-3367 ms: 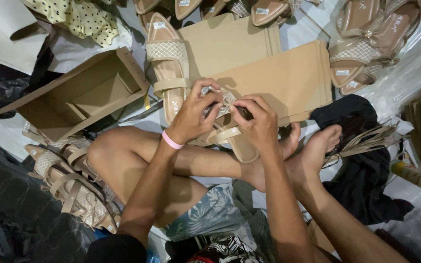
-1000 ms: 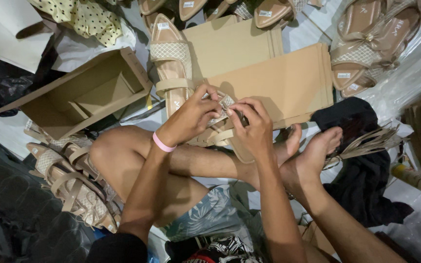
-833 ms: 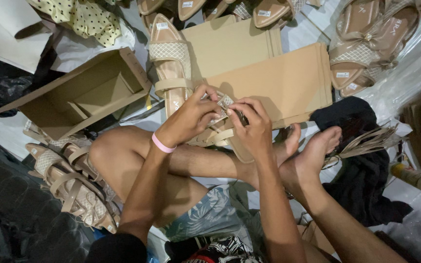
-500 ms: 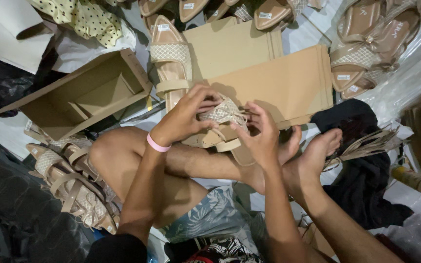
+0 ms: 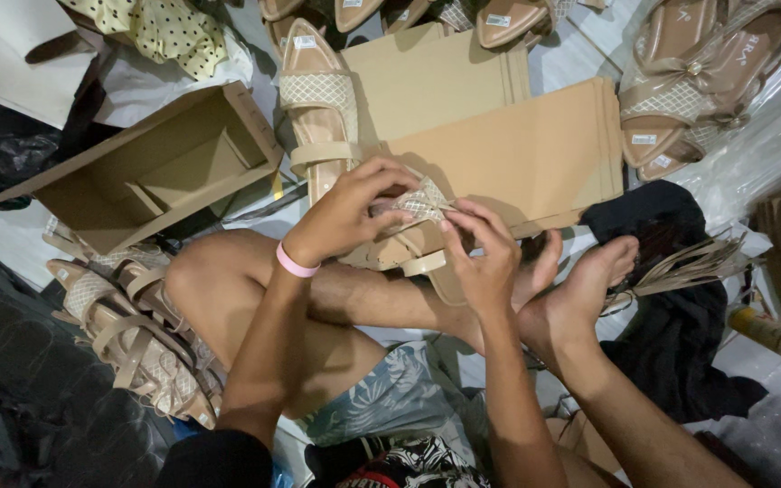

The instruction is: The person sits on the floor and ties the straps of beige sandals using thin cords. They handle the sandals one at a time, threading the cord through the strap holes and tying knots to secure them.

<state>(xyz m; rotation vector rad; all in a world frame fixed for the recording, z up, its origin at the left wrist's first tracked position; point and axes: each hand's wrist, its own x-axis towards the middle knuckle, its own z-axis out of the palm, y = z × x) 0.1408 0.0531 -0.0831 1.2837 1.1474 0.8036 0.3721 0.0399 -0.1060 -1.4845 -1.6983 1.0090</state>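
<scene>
My left hand, with a pink band at the wrist, pinches the woven beige strap of a tan sandal held above my crossed legs. From the other side my right hand grips the same sandal, its fingers at the strap and the sole edge. A second matching sandal lies flat on the floor just behind my left hand. My bare feet rest to the right of the hands.
An open cardboard box lies on its side at the left. Flattened cardboard sheets lie behind the hands. More sandals sit at the lower left, top and in a plastic bag at top right. A black cloth is at the right.
Both hands stayed on the sandal. The strap has been pulled up and spread between the fingers, and my right hand has slid lower on the sandal.
</scene>
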